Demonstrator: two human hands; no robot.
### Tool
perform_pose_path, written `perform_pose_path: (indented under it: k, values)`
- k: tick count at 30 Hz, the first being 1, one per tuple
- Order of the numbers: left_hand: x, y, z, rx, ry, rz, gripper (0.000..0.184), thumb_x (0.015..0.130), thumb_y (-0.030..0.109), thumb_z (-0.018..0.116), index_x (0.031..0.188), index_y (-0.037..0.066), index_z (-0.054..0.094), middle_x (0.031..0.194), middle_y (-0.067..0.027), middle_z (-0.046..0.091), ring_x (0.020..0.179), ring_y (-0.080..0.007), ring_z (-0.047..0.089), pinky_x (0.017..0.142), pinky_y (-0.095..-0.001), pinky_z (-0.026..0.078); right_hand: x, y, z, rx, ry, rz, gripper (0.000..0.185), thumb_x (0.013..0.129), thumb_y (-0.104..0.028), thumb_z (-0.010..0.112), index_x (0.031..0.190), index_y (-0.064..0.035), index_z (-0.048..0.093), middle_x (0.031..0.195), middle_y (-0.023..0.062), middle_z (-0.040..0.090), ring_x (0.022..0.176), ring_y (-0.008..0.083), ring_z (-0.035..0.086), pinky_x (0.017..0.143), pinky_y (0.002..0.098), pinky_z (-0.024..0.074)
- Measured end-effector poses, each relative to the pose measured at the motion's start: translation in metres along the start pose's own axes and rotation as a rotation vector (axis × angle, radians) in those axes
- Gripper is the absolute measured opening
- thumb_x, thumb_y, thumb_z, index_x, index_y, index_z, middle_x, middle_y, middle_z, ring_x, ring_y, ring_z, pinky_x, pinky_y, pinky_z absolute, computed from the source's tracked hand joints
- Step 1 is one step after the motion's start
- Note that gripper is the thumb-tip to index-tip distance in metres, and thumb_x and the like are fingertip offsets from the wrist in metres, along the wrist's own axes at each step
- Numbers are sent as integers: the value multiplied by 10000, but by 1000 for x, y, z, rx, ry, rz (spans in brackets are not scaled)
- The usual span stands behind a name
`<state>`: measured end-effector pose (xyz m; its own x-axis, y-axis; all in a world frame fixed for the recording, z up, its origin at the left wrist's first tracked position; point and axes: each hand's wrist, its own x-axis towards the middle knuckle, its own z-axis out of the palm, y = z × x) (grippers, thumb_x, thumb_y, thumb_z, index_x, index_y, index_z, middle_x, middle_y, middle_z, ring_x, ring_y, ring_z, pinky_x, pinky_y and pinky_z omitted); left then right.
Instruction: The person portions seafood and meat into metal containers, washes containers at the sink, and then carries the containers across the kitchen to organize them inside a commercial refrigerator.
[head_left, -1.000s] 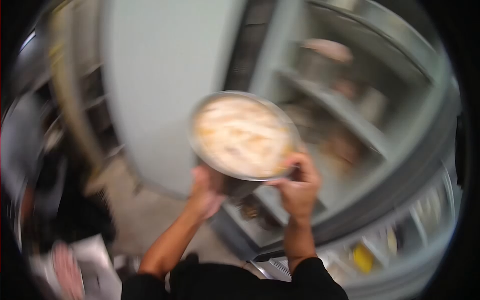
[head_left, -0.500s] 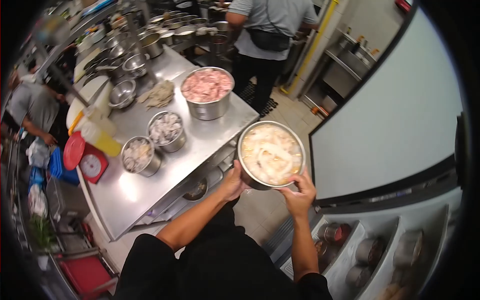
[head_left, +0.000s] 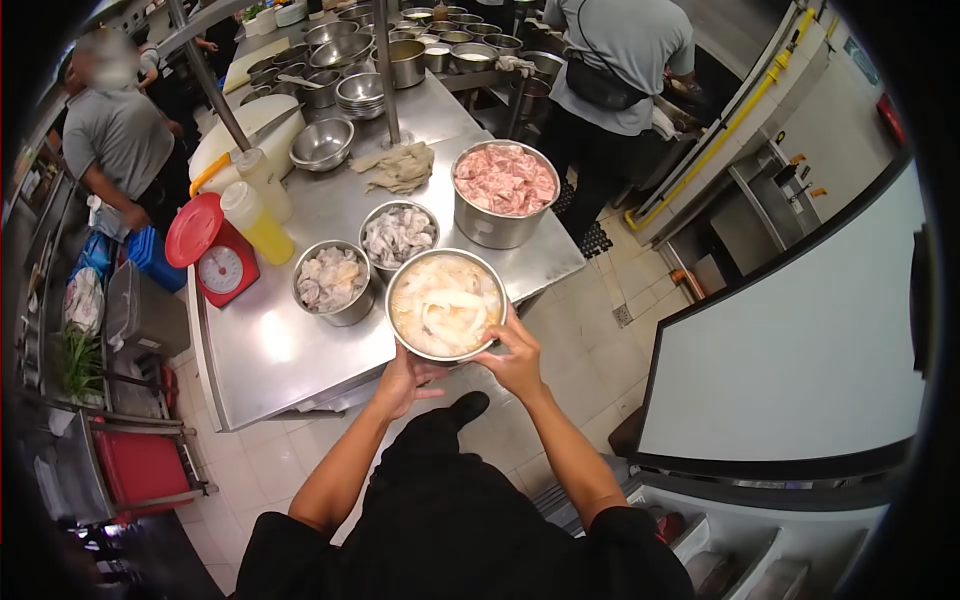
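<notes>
Between my hands is a round metal pot [head_left: 393, 335] of pale, whitish strips and pieces in cloudy liquid; their exact kind is unclear. My left hand [head_left: 406, 384] supports it low on the near side, some fingers stretched out beneath. Thumb near the rim, my right hand [head_left: 513, 356] grips its right side. The pot is over the front edge of a steel table [head_left: 265, 370]. Just beyond it are two smaller metal pots of greyish-white pieces, one at the left [head_left: 345, 317] and one behind [head_left: 437, 236]. A larger pot [head_left: 495, 230] of pink raw meat stands farther right.
On the table's left are a red scale [head_left: 224, 277], a squeeze bottle of yellow liquid [head_left: 258, 228] and a steel bowl [head_left: 322, 145]. A grey cloth [head_left: 398, 168] lies behind. A person [head_left: 610, 70] stands beyond the table, another [head_left: 120, 130] at left. Storage compartments [head_left: 770, 545] are lower right.
My hands have carried the pot leftward, from beside the table's right edge to its front edge near the smaller pots. My view has turned, and the storage compartments have slid lower.
</notes>
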<state>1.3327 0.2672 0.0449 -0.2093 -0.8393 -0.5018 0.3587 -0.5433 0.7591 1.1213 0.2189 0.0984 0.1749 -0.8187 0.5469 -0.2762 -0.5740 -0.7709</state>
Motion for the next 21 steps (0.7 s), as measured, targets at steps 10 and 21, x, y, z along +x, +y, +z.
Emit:
perform_pose_path:
  k: [10,21]
  values:
    - [3,-21,70,523,-451,-338,772,876,634,419,1286,-19,441,1144,-168,592,953,-238,634,620,-308,537,39,2,17,-182,-91,45,531,809,-174,651,1288,-45,461,1286,188,517,1141,323,543,950,390,444]
    - [94,-61,260,1225,-1204,-290,585,930,325,523,1413,62,325,978,-105,658,701,-129,562,537,-229,422,-81,-325,-364,-1713,1044,44,106,840,-67,593,931,-13,579,878,140,562,794,308,555,702,385,465]
